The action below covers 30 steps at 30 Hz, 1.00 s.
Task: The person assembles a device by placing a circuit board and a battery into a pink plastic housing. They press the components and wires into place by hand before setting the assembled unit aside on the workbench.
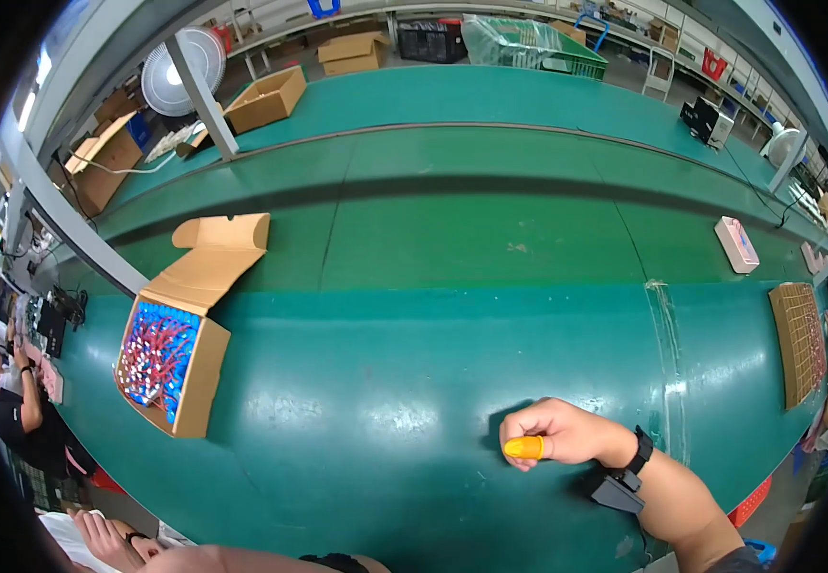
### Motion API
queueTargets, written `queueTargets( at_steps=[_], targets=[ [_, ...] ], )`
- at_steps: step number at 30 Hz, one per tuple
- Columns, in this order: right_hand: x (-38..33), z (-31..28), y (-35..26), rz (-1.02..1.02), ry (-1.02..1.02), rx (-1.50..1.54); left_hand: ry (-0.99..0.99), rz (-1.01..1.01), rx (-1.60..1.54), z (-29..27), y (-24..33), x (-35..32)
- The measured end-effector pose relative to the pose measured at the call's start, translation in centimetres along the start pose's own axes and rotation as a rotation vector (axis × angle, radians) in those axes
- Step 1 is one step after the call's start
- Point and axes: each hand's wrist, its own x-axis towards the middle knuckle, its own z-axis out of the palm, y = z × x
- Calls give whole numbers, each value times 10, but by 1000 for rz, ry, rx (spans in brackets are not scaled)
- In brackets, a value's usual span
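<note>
My right hand [552,435] is closed over the green tabletop [385,353], right of the middle. A yellow finger cot [525,448] covers its thumb. The fingers are curled in, so anything between them is hidden. A black strap [639,451] with a dark grey block [618,491] is on that wrist. Along the bottom edge, left of the middle, shows part of my left hand [228,560], cut off by the picture's edge. Its fingers do not show. An open cardboard box [207,377] on the left holds many blue pieces with red wires [158,353] and white ends.
A shallow compartmented box [797,346] stands at the right edge, near a small pale box [737,244]. Clear tape [667,372] runs down the tabletop. At lower left is a co-worker's hand [99,537]; another person [24,406] sits farther left. A grey post [99,244] rises behind the open box.
</note>
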Motion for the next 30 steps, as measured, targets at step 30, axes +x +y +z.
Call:
queueTargets(
  at_steps=[30],
  targets=[
    [10, 11, 0, -35, 19, 16, 115, -162, -251, 14, 68, 3]
  ],
)
